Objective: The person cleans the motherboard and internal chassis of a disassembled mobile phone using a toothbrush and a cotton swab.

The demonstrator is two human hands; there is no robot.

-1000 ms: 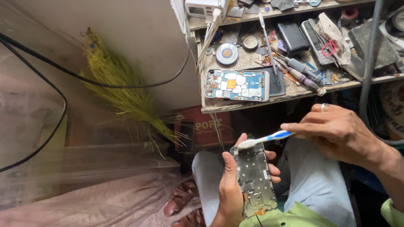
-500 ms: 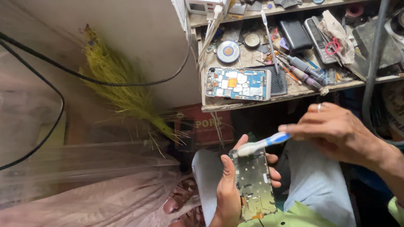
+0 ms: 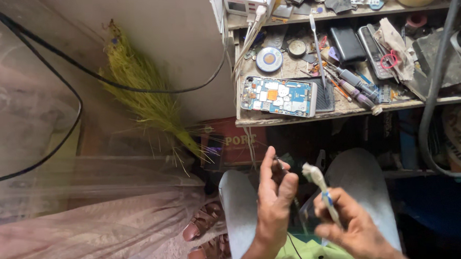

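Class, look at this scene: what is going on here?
A seated person holds a thin phone part edge-on in the left hand and a white and blue toothbrush in the right hand, bristles up, over their lap. An opened phone lies on the cluttered workbench ahead, among screwdrivers.

Taking the opened phone (image 3: 278, 95) on the tabletop (image 3: 343, 110) as landmark: right of it the surface is crowded with screwdrivers (image 3: 354, 87), tweezers (image 3: 316, 48), a dark phone (image 3: 347, 42) and a cloth (image 3: 395, 43), leaving little bare room. Behind it lie a round disc (image 3: 269, 59) and white charger cables (image 3: 250, 38) hanging down the tabletop's left edge. Further right a thick grey hose (image 3: 435, 79) crosses the front. Below the phone, the gap above the knees is open, holding only the hands: left hand (image 3: 273, 205) and right hand (image 3: 351, 230) with a toothbrush (image 3: 320, 185). Left of the phone a broom (image 3: 146, 97) and a black cable (image 3: 83, 74) stand along the wall.
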